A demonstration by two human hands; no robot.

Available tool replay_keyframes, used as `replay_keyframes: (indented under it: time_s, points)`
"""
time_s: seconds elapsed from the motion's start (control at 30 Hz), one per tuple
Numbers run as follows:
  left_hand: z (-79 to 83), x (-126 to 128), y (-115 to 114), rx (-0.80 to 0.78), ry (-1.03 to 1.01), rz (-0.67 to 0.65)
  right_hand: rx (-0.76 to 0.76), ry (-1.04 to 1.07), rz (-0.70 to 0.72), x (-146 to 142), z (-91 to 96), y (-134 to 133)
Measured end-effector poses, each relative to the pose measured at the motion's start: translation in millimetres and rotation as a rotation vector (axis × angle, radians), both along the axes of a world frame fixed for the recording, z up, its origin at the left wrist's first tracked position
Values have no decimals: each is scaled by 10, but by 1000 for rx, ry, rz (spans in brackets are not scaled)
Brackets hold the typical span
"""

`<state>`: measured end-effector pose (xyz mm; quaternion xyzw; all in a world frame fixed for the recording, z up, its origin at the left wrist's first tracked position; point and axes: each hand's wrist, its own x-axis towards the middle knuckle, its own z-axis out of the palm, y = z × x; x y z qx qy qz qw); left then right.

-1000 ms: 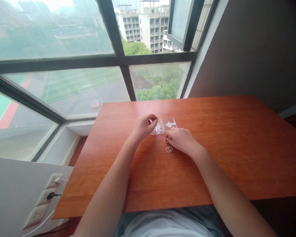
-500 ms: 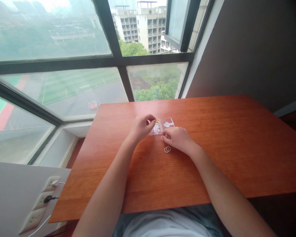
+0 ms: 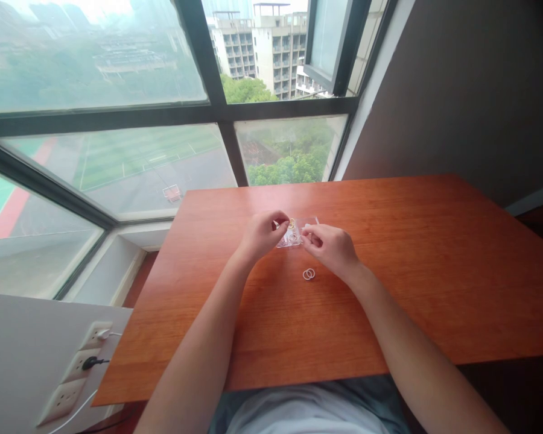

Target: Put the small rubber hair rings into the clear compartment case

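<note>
A small clear plastic box (image 3: pixel 294 235) with little rings inside lies on the wooden table (image 3: pixel 389 289). My left hand (image 3: pixel 261 234) is curled at the box's left edge, thumb and fingers pinched against it. My right hand (image 3: pixel 332 248) hovers over the box's right part, fingers pinched together on what looks like a small white ring, too small to be sure. Two white rings (image 3: pixel 308 274) lie on the table just in front of my right hand, touching each other.
A large window (image 3: pixel 131 120) runs along the far and left side of the table. A dark wall (image 3: pixel 470 90) stands at the right. A white power strip (image 3: pixel 79 367) with a plugged cable sits low at the left.
My right hand has lifted from the table beside the rings and moved up over the box. The left hand has stayed at the box's left edge. One ring near the box is gone from the table.
</note>
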<state>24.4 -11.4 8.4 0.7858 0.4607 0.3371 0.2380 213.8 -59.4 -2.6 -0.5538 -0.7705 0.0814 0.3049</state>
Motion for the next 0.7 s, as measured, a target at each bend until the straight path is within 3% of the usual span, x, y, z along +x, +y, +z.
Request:
replay_keyframes:
  time_s: [0.5, 0.7]
  points:
    - [67, 196, -150, -78, -7, -160, 58, -22, -96, 58, -33, 35]
    - [98, 219, -178, -99, -24, -163, 93, -33, -93, 65, -63, 40]
